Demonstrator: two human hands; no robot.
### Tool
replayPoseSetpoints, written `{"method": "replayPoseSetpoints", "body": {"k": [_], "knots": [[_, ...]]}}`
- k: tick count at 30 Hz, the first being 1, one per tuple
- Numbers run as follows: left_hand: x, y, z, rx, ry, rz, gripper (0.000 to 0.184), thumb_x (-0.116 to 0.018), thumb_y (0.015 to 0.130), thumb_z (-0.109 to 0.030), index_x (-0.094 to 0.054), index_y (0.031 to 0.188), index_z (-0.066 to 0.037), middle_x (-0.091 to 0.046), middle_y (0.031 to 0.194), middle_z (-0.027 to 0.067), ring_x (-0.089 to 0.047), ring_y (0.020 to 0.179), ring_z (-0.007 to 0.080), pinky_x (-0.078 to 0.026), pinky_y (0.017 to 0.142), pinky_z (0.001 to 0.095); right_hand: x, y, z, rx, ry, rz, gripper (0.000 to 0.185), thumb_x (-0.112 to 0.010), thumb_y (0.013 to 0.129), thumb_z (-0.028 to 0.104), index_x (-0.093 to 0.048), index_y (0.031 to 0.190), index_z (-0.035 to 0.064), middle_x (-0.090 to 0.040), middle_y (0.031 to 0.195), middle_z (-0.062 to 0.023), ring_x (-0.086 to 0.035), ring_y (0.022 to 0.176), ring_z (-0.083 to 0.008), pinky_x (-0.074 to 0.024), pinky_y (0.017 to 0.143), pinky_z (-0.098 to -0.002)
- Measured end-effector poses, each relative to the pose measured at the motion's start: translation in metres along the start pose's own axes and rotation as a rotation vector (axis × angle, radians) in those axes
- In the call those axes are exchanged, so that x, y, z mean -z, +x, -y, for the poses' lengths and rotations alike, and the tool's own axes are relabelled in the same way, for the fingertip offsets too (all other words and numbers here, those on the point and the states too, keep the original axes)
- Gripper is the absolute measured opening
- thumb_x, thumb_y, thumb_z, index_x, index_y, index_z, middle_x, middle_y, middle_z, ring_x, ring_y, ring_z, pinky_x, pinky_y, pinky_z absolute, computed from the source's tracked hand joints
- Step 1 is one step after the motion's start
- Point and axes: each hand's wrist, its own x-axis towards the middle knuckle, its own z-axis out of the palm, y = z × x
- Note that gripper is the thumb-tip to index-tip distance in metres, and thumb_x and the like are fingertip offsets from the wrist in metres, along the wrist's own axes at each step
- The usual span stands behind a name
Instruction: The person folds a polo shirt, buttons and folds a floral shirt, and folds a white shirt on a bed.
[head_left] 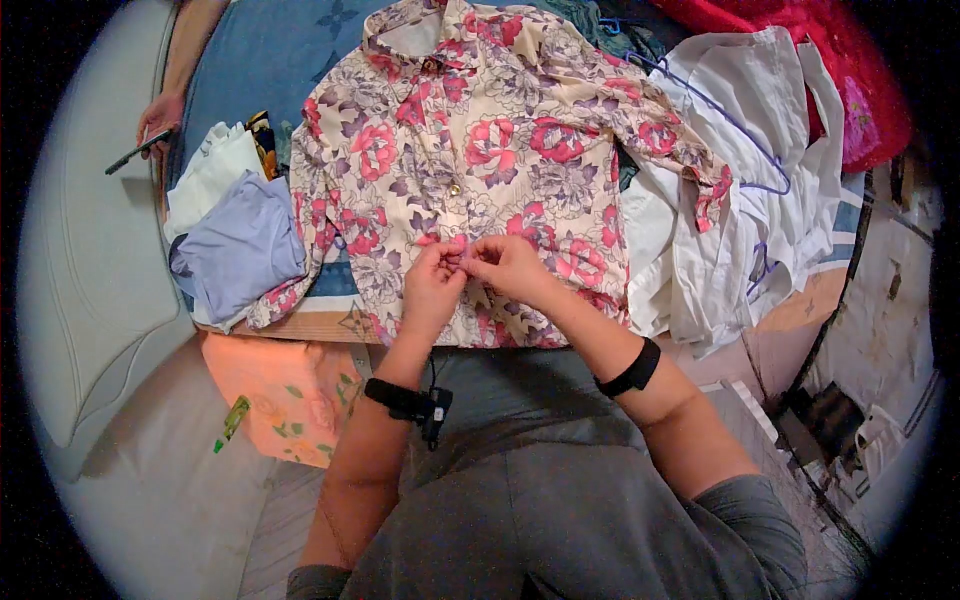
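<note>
A cream long-sleeved shirt with pink and purple flowers lies spread on the bed, its collar at the far end. My left hand pinches the front placket in the lower half of the shirt. Close against it, my right hand pinches the same strip of cloth, with the fingertips of both hands meeting. A shiny button shows on the placket just above my hands. Whatever detail lies between my fingertips is covered by them.
Folded clothes are piled on the left. White garments with a purple hanger lie right, beside red cloth. Another person's hand holds a dark thin object at upper left. A peach floral box stands below the bed edge.
</note>
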Motion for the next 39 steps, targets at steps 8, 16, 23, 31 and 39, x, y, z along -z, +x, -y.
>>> {"method": "replayPoseSetpoints", "body": {"k": [8,16,23,31,39], "knots": [[-0.001,-0.001,0.004,-0.003,0.128,-0.012,0.024,-0.059,0.075,0.004,-0.053,0.098,0.001,-0.057,0.088,0.007,-0.055,0.073,0.009,-0.047,0.063,0.0202,-0.001,0.003,0.001,0.029,-0.129,-0.065,0.023,-0.061,0.076,0.022,-0.064,0.086,0.0013,-0.064,0.074,-0.0153,-0.061,0.064,-0.0237,-0.0479,0.06,-0.0343],[0.001,-0.002,0.007,0.01,0.111,-0.022,0.02,-0.061,0.075,0.002,-0.056,0.094,0.001,-0.057,0.086,0.0082,-0.058,0.069,0.01,-0.048,0.059,0.0219,-0.008,-0.001,0.004,0.228,-0.432,-0.119,0.018,-0.053,0.078,0.017,-0.059,0.08,0.0,-0.06,0.079,-0.0204,-0.057,0.075,-0.0382,-0.0457,0.067,-0.0459],[0.006,-0.003,-0.01,-0.183,0.385,0.028,0.015,-0.063,0.077,-0.005,-0.059,0.09,-0.002,-0.06,0.082,0.0061,-0.058,0.067,0.0101,-0.047,0.057,0.0235,-0.006,0.003,-0.003,0.179,-0.35,-0.105,0.019,-0.052,0.079,0.018,-0.06,0.082,0.0005,-0.06,0.08,-0.0202,-0.058,0.076,-0.0375,-0.0457,0.068,-0.0445],[0.006,-0.005,-0.008,0.013,0.118,-0.057,0.015,-0.058,0.079,-0.004,-0.056,0.093,-0.002,-0.058,0.078,0.0121,-0.059,0.065,0.0195,-0.048,0.056,0.0271,0.006,-0.001,-0.023,0.021,-0.048,-0.129,0.025,-0.052,0.082,0.025,-0.061,0.085,0.001,-0.06,0.077,-0.0183,-0.059,0.072,-0.0319,-0.0458,0.066,-0.0382],[-0.026,-0.05,0.013,-0.044,0.874,0.034,0.037,-0.065,0.069,-0.023,-0.045,0.095,-0.005,-0.052,0.091,0.0123,-0.054,0.086,0.0304,-0.046,0.069,0.0425,-0.01,-0.053,-0.049,0.193,-0.523,-0.068,0.018,-0.054,0.075,0.015,-0.058,0.087,0.0021,-0.058,0.084,-0.0192,-0.057,0.076,-0.037,-0.0457,0.067,-0.0449]]}}
